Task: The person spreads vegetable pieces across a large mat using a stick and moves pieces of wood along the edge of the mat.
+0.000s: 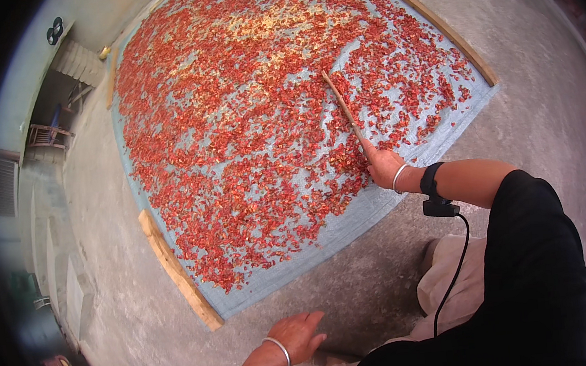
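Observation:
My right hand (384, 167) grips the near end of a thin wooden stick (342, 103). The stick's far end points away from me and rests among small red pieces, which look like cut dried chili peppers (251, 186). These pieces lie scattered over a pale blue woven plastic sheet (275, 284), thicker at left and thinner at right. Yellowish seeds (279, 27) show among them toward the far middle. Below the sheet's near edge, my left hand (297, 338) hovers over the floor, holding nothing, its thumb apart from its fingers.
Wooden lengths weigh the sheet's borders: a beam (441, 29) at right, a plank (177, 269) at near left, another (112, 78) at far left. Concrete floor (103, 220) surrounds it. A small wooden chair (48, 136) stands by the left wall. A black cable (455, 278) hangs from my right wrist.

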Available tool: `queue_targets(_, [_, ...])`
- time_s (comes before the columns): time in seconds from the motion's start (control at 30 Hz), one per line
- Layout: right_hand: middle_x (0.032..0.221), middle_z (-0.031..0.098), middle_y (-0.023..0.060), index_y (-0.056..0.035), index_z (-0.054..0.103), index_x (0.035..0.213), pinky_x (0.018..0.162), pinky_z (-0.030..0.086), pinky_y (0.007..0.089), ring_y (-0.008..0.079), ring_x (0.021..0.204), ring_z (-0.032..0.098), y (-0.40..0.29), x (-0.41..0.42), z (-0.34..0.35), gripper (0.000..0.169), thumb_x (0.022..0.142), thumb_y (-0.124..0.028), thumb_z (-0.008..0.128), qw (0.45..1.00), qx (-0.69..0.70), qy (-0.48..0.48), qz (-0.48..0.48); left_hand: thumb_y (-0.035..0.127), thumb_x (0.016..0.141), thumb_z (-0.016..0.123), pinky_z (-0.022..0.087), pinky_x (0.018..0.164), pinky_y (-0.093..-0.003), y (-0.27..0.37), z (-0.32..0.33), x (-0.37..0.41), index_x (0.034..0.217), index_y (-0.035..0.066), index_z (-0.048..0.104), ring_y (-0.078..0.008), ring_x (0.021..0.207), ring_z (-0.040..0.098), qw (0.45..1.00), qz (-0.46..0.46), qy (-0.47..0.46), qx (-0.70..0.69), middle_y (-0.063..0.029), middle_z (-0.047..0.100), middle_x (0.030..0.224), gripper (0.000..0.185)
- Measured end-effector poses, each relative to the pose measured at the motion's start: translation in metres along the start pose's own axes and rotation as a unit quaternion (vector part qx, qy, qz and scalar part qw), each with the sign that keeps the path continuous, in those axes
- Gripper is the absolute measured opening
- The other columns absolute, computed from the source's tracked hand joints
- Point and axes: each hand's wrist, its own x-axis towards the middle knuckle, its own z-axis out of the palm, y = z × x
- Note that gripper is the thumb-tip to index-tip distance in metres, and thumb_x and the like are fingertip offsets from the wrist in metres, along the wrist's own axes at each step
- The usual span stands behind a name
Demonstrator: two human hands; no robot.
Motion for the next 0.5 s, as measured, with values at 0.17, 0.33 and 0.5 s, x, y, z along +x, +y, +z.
queue_targets(0.17, [0.081, 0.064, 0.0258, -0.0032, 0.014, 0.144, 0.068, 0.050, 0.0514, 0.0425, 0.076, 0.064, 0.040, 0.038, -0.029, 0.074, 0.081, -0.006, 0.053, 0.997, -0.033, 0.074, 0.021, 0.030, 0.087, 0.058, 0.047, 0.086, -0.0444, 0.001, -0.002, 0.005, 0.126, 0.004, 0.046, -0.0386, 0.099, 0.057, 1.000, 0.020, 0.005, 0.005, -0.0203, 0.059, 0.108, 0.048])
queue_targets(0.33, [0.081, 0.064, 0.0258, -0.0052, 0.017, 0.144, 0.067, 0.051, 0.0513, 0.0421, 0.076, 0.064, 0.011, 0.035, -0.034, 0.072, 0.082, -0.007, 0.052, 0.998, -0.060, 0.028, -0.011, 0.030, 0.087, 0.058, 0.047, 0.085, -0.0450, -0.002, 0.001, 0.001, 0.124, 0.003, 0.046, -0.0381, 0.100, 0.058, 1.000, 0.009, 0.008, 0.001, -0.0206, 0.060, 0.108, 0.047])
queue_targets(0.5, [0.084, 0.063, 0.0279, -0.0049, 0.019, 0.143, 0.067, 0.050, 0.0523, 0.0425, 0.076, 0.063, 0.008, 0.040, -0.031, 0.069, 0.082, -0.008, 0.053, 0.996, -0.074, 0.043, -0.008, 0.030, 0.087, 0.058, 0.047, 0.086, -0.0451, -0.001, 0.000, 0.002, 0.124, 0.003, 0.046, -0.0377, 0.101, 0.058, 1.000, 0.015, 0.016, 0.009, -0.0208, 0.060, 0.108, 0.047])
